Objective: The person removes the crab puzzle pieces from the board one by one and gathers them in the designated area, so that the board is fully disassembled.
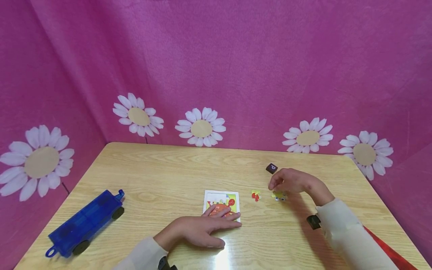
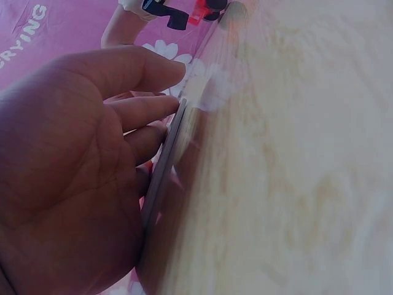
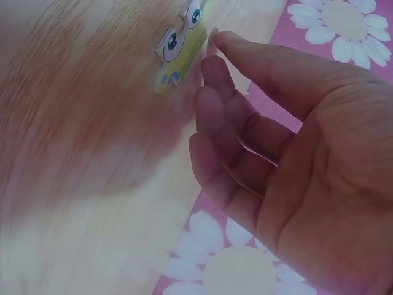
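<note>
My left hand (image 1: 210, 228) rests with spread, straight fingers over the lower part of a small square picture puzzle (image 1: 216, 196) with a white border. Its fingers hide some of the red and yellow picture. In the left wrist view the puzzle's thin edge (image 2: 164, 169) shows beside the fingers. My right hand (image 1: 293, 180) hovers at a yellow puzzle piece (image 1: 279, 196) with printed eyes, its fingers loosely bent. The right wrist view shows that piece (image 3: 184, 52) just off the fingertips, with nothing gripped. Between puzzle and right hand lies a red and yellow puzzle piece (image 1: 255, 195).
A black tile (image 1: 271, 168) with a white letter lies beyond my right hand. On the left of the wooden table (image 1: 162, 168) stands a blue toy wagon (image 1: 88, 223). Something red (image 1: 388, 249) shows beside the right sleeve. Pink cloth (image 1: 236, 75) with daisies surrounds the table.
</note>
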Demonstrator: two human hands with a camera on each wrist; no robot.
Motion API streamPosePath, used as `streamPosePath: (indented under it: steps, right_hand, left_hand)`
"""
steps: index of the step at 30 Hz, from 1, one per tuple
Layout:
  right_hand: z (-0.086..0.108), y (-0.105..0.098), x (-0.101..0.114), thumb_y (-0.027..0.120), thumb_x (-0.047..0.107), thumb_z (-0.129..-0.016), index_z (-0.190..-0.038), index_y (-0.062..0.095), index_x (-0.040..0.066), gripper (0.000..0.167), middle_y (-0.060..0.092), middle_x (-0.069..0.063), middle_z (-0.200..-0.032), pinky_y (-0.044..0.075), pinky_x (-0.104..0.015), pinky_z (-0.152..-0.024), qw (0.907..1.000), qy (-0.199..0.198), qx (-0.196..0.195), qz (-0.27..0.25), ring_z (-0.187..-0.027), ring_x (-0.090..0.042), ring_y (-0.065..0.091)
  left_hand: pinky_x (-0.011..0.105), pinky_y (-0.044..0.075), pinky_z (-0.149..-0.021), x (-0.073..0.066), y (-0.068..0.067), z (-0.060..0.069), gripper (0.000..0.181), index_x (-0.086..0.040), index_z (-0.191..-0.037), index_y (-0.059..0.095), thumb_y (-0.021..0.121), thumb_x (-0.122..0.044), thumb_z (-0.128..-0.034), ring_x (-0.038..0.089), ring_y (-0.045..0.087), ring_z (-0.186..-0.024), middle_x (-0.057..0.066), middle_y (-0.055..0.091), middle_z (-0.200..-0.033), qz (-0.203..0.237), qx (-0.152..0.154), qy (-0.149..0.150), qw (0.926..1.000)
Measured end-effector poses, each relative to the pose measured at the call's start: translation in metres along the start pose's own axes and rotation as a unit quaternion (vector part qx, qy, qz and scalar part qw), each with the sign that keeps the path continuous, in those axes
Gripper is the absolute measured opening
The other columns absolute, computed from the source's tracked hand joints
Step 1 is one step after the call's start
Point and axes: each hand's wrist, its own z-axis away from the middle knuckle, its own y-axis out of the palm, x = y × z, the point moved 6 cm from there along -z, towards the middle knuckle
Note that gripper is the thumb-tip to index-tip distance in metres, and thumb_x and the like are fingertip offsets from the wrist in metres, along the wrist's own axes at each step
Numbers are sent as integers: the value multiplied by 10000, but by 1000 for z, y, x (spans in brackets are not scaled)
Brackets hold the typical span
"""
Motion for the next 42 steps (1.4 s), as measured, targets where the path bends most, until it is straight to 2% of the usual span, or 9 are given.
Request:
streamPosePath:
  steps: [5, 8, 12, 15, 19, 23, 29, 34, 42]
  right_hand:
    - [-2, 1, 4, 690, 56, -967, -1003, 760, 95, 88, 691, 21, -944, 508, -385, -853, 10000, -3, -90, -4, -899, -125, 602]
    - [-4, 2, 9, 677, 58, -976, -1019, 762, 105, 106, 698, 17, -961, 518, -388, -848, 9997, -145, -195, -16, -908, -138, 614]
    - [-7, 6, 22, 655, 47, -990, -1050, 750, 90, 120, 697, -7, -965, 524, -339, -770, 9979, -532, -309, -214, -855, -138, 603]
    - [-11, 12, 33, 622, 34, -1006, -1078, 747, 75, 151, 693, -29, -955, 486, -284, -672, 9953, -798, -324, -434, -747, -109, 546]
    - [-19, 24, 49, 593, 8, -1011, -1118, 752, 56, 198, 683, -55, -930, 442, -255, -614, 9916, -1087, -339, -616, -686, -89, 493]
    - [-27, 35, 62, 602, -1, -1006, -1148, 761, 76, 227, 683, -49, -948, 456, -268, -651, 9897, -1238, -414, -582, -717, -100, 513]
    - [-37, 49, 81, 615, -2, -1006, -1171, 771, 121, 259, 704, -9, -1059, 510, -322, -804, 9860, -1591, -430, -266, -863, -109, 563]
    - [-45, 58, 90, 622, 47, -1014, -1186, 771, 158, 253, 669, 32, -1016, 495, -316, -811, 9882, -1503, -277, -139, -871, -113, 548]
    - [-49, 63, 92, 626, 14, -997, -1141, 787, 147, 254, 668, 67, -1013, 481, -318, -827, 9914, -1296, -168, -32, -888, -115, 542]
  left_hand:
    - [565, -59, -1209, 0, -1, 0, 631, -216, -1611, 384, 582, -284, -1016, 190, 11, -1567, -65, 183, -1701, 45, 19, -2, 10000]
    - [571, -68, -1205, 0, -1, -1, 633, -205, -1611, 385, 587, -285, -1016, 186, 4, -1567, -62, 189, -1700, 69, 36, 19, 10000]
    - [578, -68, -1203, -1, -1, -1, 636, -196, -1610, 386, 591, -276, -1013, 189, 5, -1567, -53, 193, -1700, 38, 30, 61, 10000]
    - [586, -63, -1202, -1, 0, 0, 639, -200, -1611, 384, 590, -275, -1010, 197, 9, -1568, -51, 192, -1700, 15, 25, 76, 10000]
    - [591, -60, -1201, 0, 0, 0, 639, -216, -1613, 380, 582, -296, -1013, 194, 7, -1567, -60, 186, -1699, 61, 47, 38, 10000]
    - [591, -53, -1202, 1, 0, 0, 634, -229, -1612, 382, 577, -306, -1013, 189, 13, -1567, -69, 182, -1699, 40, 38, 10, 10000]
    - [610, -43, -1197, 2, 0, 0, 639, -232, -1612, 382, 581, -299, -1008, 193, 14, -1566, -70, 182, -1698, -69, 5, 35, 10000]
    - [629, -37, -1191, 2, 0, 0, 636, -226, -1613, 379, 578, -308, -1014, 193, 10, -1566, -63, 188, -1698, -105, -6, 52, 9999]
    - [617, -34, -1196, -1, -1, 1, 634, -220, -1610, 386, 577, -293, -1010, 198, 17, -1567, -62, 191, -1699, -125, -9, 33, 9999]
